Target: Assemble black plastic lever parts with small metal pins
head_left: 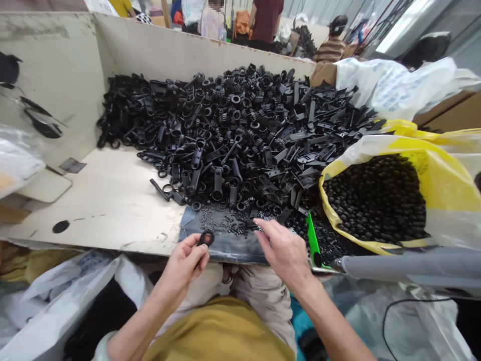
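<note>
My left hand (191, 255) pinches a black ring-shaped part (206, 237) above the front edge of the table. My right hand (280, 245) reaches over the dark mat (225, 245), thumb and index finger extended near small screws (221, 219) and a dark piece by the fingertips; whether it grips anything is too small to tell. Behind both hands rises a large pile of black plastic parts (233, 130), with rings and flat long pieces mixed together.
A yellow and white bag (447, 175) of small black pieces stands at the right, beside a green strip (312, 238) and a grey tube (406, 268). Cardboard walls (169, 47) border the table (97, 200). White bags lie below left. Several people are in the background.
</note>
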Motion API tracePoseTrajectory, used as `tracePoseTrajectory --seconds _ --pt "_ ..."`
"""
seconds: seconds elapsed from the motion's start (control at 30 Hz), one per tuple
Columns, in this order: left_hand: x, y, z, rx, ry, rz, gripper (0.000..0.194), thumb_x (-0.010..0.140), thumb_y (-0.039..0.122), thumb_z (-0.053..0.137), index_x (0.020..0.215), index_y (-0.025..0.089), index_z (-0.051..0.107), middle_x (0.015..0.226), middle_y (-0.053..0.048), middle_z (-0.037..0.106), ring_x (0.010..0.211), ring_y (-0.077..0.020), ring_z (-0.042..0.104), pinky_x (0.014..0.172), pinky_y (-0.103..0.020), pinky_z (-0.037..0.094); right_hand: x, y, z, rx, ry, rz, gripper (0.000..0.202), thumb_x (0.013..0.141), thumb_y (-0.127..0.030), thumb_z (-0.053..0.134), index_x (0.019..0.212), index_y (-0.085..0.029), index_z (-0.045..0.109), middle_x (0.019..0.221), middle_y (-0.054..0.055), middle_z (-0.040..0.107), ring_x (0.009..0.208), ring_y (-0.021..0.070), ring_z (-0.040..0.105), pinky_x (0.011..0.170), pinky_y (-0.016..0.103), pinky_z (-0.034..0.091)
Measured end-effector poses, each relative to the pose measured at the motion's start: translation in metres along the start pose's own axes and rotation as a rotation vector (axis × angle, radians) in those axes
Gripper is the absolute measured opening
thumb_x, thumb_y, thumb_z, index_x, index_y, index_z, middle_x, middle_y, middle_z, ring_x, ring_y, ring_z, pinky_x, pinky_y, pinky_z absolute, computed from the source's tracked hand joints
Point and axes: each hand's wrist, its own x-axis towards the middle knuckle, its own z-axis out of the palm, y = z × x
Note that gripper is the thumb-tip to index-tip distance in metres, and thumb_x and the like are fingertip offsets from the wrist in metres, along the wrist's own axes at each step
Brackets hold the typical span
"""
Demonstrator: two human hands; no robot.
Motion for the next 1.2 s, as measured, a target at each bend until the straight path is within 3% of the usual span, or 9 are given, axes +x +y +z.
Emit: tracePoseTrajectory --seconds 0.1,0.23,0.4,0.53,0.6,0.67,0.8,0.97,1.2 --pt "-0.002 0.004 0.009 -0.104 -0.024 0.013 0.049 0.074 0.053 0.078 0.099 0.019 0.054 0.063 0.006 0.057 0.049 -0.0053 0.034 0.045 -0.017 0.024 0.023 0.005 -0.002 -0.188 -0.071 -0.028 0.019 0.099 -0.021 0.059 0.115 -0.022 0.07 0.105 0.007 0.068 0.096 0.0212 0.065 0.078 0.03 0.05" --pt "-0.007 0.006 0.011 -0.194 -0.054 0.023 0.049 0.079 0.047 0.079 0.11 0.021 0.052 0.085 -0.001 0.068 0.065 -0.0105 0.052 0.057 -0.021 0.04 0.04 0.006 -0.002 -0.21 -0.135 -0.072 0.009 0.097 -0.019 0.063 0.097 -0.021 0.072 0.101 0.006 0.065 0.094 0.0205 0.062 0.077 0.03 0.049" --pt "-0.011 0.013 0.013 -0.196 -0.008 0.064 0.044 0.083 0.04 0.077 0.117 0.02 0.058 0.098 -0.004 0.069 0.082 -0.0147 0.056 0.075 -0.026 0.045 0.03 0.009 -0.011 0.052 0.072 -0.102 0.011 0.101 -0.024 0.058 0.099 -0.021 0.068 0.103 0.005 0.069 0.09 0.0161 0.067 0.075 0.026 0.048" --pt "-0.005 0.017 0.039 -0.211 -0.039 0.099 0.055 0.081 0.049 0.079 0.122 0.023 0.055 0.113 -0.004 0.067 0.101 -0.0183 0.059 0.092 -0.03 0.045 0.017 -0.022 -0.006 0.113 0.213 -0.095 0.017 0.104 -0.026 0.054 0.102 -0.019 0.069 0.087 0.003 0.074 0.071 0.0125 0.068 0.066 0.024 0.046" --pt "0.001 0.015 0.052 -0.265 -0.045 0.13 0.061 0.08 0.051 0.08 0.128 0.026 0.052 0.121 -0.003 0.065 0.114 -0.0193 0.056 0.1 -0.031 0.043 0.013 -0.043 0.002 0.127 0.219 -0.097 0.02 0.105 -0.026 0.053 0.102 -0.02 0.072 0.086 0.003 0.074 0.074 0.0133 0.07 0.067 0.023 0.047" --pt "0.006 0.014 0.058 -0.31 -0.019 0.132 0.063 0.078 0.051 0.082 0.129 0.028 0.052 0.122 -0.002 0.063 0.12 -0.0192 0.054 0.101 -0.03 0.043 0.009 -0.056 0.011 0.191 0.201 -0.091 0.023 0.105 -0.027 0.053 0.115 -0.02 0.073 0.091 0.005 0.074 0.08 0.0145 0.071 0.071 0.023 0.051" --pt "0.01 0.013 0.055 -0.404 0.001 0.032 0.058 0.077 0.047 0.083 0.123 0.027 0.056 0.11 -0.001 0.065 0.109 -0.0177 0.059 0.094 -0.029 0.047 -0.006 -0.059 0.022 0.353 0.127 -0.117 0.039 0.104 -0.03 0.056 0.141 -0.02 0.061 0.107 0.009 0.072 0.087 0.015 0.072 0.074 0.023 0.058" --pt "0.003 0.013 0.054 -0.543 -0.097 -0.01 0.04 0.078 0.039 0.083 0.108 0.021 0.064 0.102 -0.003 0.067 0.102 -0.0167 0.06 0.095 -0.028 0.047 -0.02 -0.047 0.026 0.407 0.315 -0.195 0.035 0.099 -0.013 0.06 0.132 -0.021 0.067 0.102 0.008 0.072 0.088 0.0142 0.073 0.076 0.021 0.06" --pt "-0.007 0.013 0.055 -0.573 -0.127 -0.013 0.032 0.081 0.04 0.082 0.102 0.022 0.066 0.103 -0.002 0.065 0.096 -0.0136 0.057 0.09 -0.025 0.047 -0.025 -0.054 0.027 0.395 0.325 -0.226 0.038 0.097 -0.013 0.064 0.135 -0.021 0.065 0.098 0.008 0.074 0.086 0.0157 0.075 0.074 0.023 0.061"
